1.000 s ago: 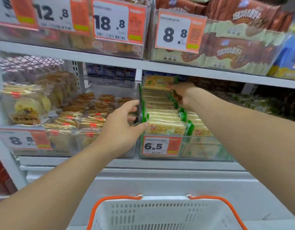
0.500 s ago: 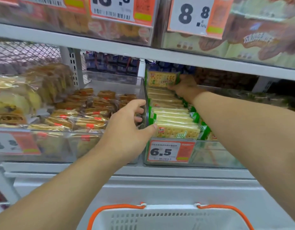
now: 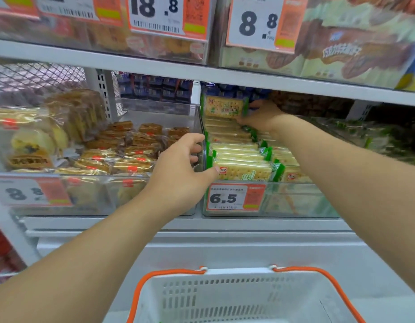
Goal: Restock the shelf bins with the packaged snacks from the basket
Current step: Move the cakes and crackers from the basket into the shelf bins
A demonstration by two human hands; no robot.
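Your right hand (image 3: pixel 260 115) grips an upright cracker pack (image 3: pixel 224 107) at the bin's (image 3: pixel 295 201) far end; your left hand (image 3: pixel 181 173) clutches its left wall. Next, seat the pack and let go.

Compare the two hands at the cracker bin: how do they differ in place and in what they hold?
The left hand is at the bin's front left corner, its grip round the clear bin wall; the right hand reaches to the back. The left hand holds no packet; the right hand pinches an upright cracker packet by its edge. Both work at the bin tagged 6.5.
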